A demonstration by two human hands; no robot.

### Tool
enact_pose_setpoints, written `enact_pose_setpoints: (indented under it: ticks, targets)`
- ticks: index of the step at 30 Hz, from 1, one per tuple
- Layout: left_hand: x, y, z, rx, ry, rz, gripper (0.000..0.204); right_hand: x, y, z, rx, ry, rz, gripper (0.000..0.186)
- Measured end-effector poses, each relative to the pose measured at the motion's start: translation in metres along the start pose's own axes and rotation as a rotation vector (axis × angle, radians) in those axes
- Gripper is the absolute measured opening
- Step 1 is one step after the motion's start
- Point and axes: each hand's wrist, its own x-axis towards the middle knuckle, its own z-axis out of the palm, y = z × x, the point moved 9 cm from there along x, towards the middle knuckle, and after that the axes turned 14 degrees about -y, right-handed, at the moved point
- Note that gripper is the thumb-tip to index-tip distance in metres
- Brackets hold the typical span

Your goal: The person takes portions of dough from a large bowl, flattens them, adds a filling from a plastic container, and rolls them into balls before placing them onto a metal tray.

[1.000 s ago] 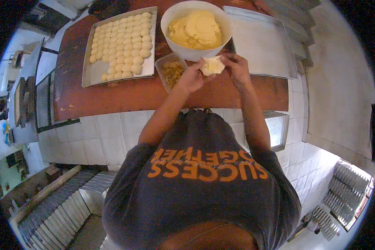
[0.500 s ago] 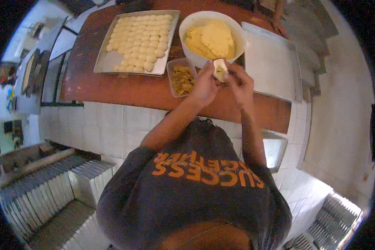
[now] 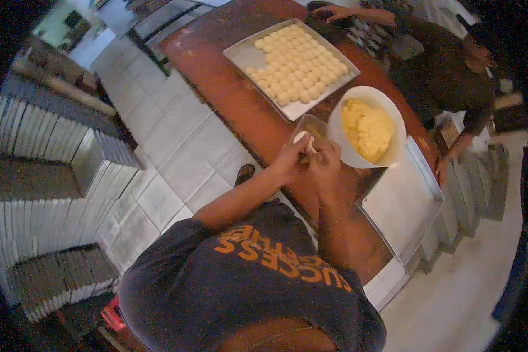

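Pinched in the fingers of both hands is a small pale piece of dough [image 3: 304,138], held over a clear plastic container of brown filling [image 3: 314,125]. My left hand [image 3: 288,157] grips it from the left; my right hand [image 3: 325,157] closes on its right side, fingers partly hiding it. Just right of my hands stands a white bowl [image 3: 398,126] heaped with yellow dough [image 3: 366,132]. Beyond them lies a metal tray [image 3: 245,54] with several rows of pale dough balls [image 3: 299,64].
A co-worker [image 3: 446,76] leans at the table's [image 3: 205,53] far side, one hand [image 3: 442,170] by a second metal tray [image 3: 402,199] on the right, the other near a dark container [image 3: 320,20]. Stacks of trays [image 3: 41,223] stand at left on the tiled floor [image 3: 182,135].
The view has swung round, showing more of the co-worker and tilting the table. The dough piece between my hands looks more folded and more covered by my fingers.
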Motion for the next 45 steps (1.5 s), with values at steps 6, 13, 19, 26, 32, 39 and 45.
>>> enact_pose_setpoints:
  ticks: [6,13,19,26,32,39,45]
  targets:
    - [-0.013,0.022,-0.001,0.24,-0.014,0.017,0.031,0.026,-0.013,0.01,0.054,-0.034,-0.148,0.029]
    - [0.025,0.011,-0.002,-0.048,-0.086,0.02,0.031,0.021,-0.025,-0.002,-0.188,0.093,-0.086,0.022]
    - [0.027,0.007,0.02,-0.09,-0.129,-0.181,0.021,0.025,-0.007,-0.001,-0.134,-0.136,0.113,0.029]
    - [0.031,0.007,0.008,0.113,-0.197,-0.354,0.023,0.026,0.018,-0.013,0.102,0.041,0.454,0.022]
    - [0.039,0.019,-0.006,-0.19,-0.268,-0.359,0.027,0.049,-0.009,0.006,-0.158,-0.1,0.259,0.021]
    - [0.026,0.054,-0.015,0.105,-0.186,-0.165,0.027,0.067,-0.013,0.04,-0.085,-0.048,0.117,0.023]
    - [0.018,0.045,-0.009,-0.087,-0.141,-0.094,0.024,0.044,-0.027,0.031,-0.141,0.023,-0.103,0.023]
